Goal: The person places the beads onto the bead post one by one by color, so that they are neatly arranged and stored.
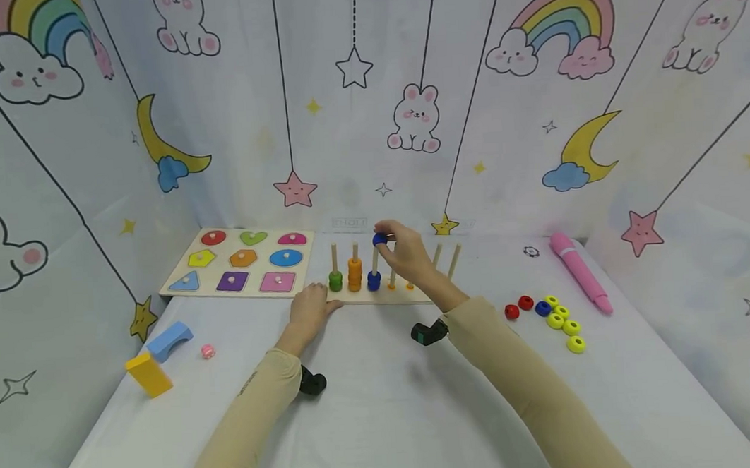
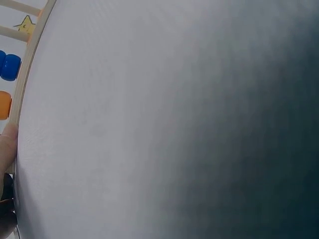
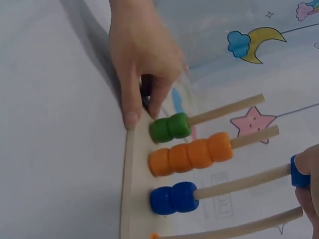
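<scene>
A wooden peg board (image 1: pixel 366 299) stands at the table's back middle, with green beads (image 1: pixel 336 281), orange beads (image 1: pixel 354 274) and blue beads (image 1: pixel 374 281) stacked on its first three pegs. My right hand (image 1: pixel 401 250) pinches a blue bead (image 1: pixel 379 239) at the top of the third peg (image 3: pixel 244 182). My left hand (image 1: pixel 311 306) rests flat against the board's near left edge (image 3: pixel 127 164), fingers straight, close to the green beads (image 3: pixel 169 128). In the left wrist view, only a fingertip (image 2: pixel 7 144) and the board's edge (image 2: pixel 25 74) show.
A shape puzzle board (image 1: pixel 243 269) lies at back left. Loose red, blue and yellow beads (image 1: pixel 554 316) and a pink marker (image 1: pixel 579 271) lie at right. A yellow block (image 1: pixel 148 374), a blue arch block (image 1: pixel 169 341) and a small pink ball (image 1: pixel 208 351) sit at left.
</scene>
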Demonstrator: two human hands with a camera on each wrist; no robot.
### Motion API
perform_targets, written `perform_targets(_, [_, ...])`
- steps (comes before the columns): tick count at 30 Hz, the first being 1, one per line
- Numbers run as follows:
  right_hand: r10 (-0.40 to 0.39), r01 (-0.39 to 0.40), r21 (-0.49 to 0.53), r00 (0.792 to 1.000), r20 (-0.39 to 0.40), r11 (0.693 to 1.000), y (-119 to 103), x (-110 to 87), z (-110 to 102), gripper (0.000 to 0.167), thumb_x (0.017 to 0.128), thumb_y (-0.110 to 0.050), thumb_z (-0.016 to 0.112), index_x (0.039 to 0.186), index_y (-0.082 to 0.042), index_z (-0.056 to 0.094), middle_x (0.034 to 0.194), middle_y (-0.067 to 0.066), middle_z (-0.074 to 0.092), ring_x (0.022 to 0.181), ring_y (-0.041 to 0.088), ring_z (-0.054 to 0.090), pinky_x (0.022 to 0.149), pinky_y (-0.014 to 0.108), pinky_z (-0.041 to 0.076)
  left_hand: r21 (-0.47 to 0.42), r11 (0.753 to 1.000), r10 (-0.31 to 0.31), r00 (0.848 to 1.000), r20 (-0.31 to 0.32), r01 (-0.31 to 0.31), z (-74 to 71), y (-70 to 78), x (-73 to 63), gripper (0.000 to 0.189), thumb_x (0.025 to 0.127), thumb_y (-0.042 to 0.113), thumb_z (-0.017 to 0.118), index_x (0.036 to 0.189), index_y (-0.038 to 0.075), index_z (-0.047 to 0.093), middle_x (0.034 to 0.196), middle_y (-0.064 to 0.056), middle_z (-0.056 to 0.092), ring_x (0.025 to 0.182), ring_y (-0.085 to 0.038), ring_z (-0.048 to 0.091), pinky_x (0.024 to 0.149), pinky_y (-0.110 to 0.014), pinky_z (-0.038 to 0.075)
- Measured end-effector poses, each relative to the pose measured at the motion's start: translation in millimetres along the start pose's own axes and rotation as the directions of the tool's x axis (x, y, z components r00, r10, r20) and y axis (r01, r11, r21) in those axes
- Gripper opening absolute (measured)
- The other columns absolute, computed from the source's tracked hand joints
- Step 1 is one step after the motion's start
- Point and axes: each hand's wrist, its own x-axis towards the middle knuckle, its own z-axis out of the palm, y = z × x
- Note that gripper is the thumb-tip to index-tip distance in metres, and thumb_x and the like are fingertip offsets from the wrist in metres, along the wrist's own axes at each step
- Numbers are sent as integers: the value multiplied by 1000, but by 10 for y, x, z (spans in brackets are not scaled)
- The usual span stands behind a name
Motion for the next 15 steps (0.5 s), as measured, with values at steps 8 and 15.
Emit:
perform_targets(8, [10, -10, 4, 1000, 21, 1000, -22, -8, -14, 33, 85, 3, 65, 117, 3, 55, 115, 13, 61, 107, 21, 59, 91, 23, 44, -3, 1000, -11, 1000, 8, 11, -1, 31, 8, 47, 83, 40, 71, 92, -5, 65, 82, -15, 63, 77, -29, 65, 68, -38, 52])
perform_targets(15, [-21, 23, 29, 997, -69, 999, -4, -108, -72, 31, 82, 6, 66, 112, 5, 58, 109, 15, 63, 104, 25, 60, 91, 27, 45, -3, 1000, -22, 999, 29, 22, -14, 32, -9, 48, 84, 41, 69, 94, -6, 65, 84, -16, 63, 78, -29, 65, 69, -38, 53])
